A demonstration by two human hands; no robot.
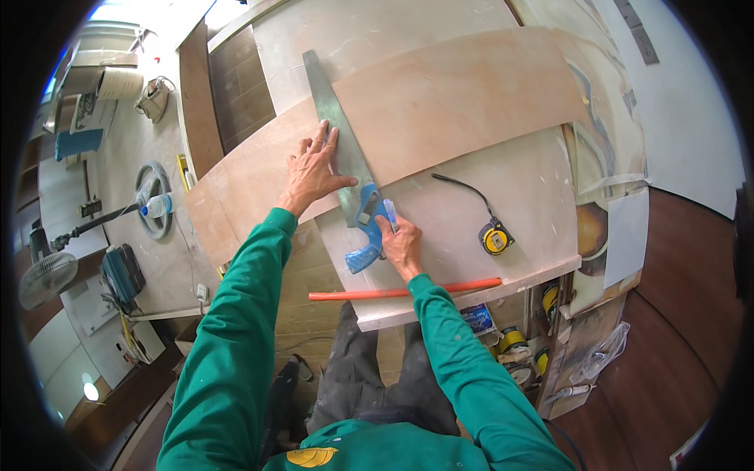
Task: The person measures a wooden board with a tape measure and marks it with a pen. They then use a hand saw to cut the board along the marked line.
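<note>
A hand saw (pixel 345 141) with a long grey blade and a blue handle lies slantwise across a thin, light-brown wooden board (pixel 463 94). My left hand (pixel 311 169) rests on the board and the blade's left edge, its fingers spread. Close to the saw handle, my right hand (pixel 402 245) grips a slim white-and-blue pen (pixel 390 210), which points up and away from me. Whether the right fingers also touch the handle, I cannot tell. To the right lies a yellow-and-black tape measure (pixel 495 238) with a black strap.
Along the near edge of the pale worktop (pixel 448 259) lies an orange-red stick (pixel 361 295). Several tape rolls (pixel 514 341) sit on a shelf below. A second bench at left carries a plastic bottle (pixel 157 206) inside a grey ring and a fan (pixel 49 275).
</note>
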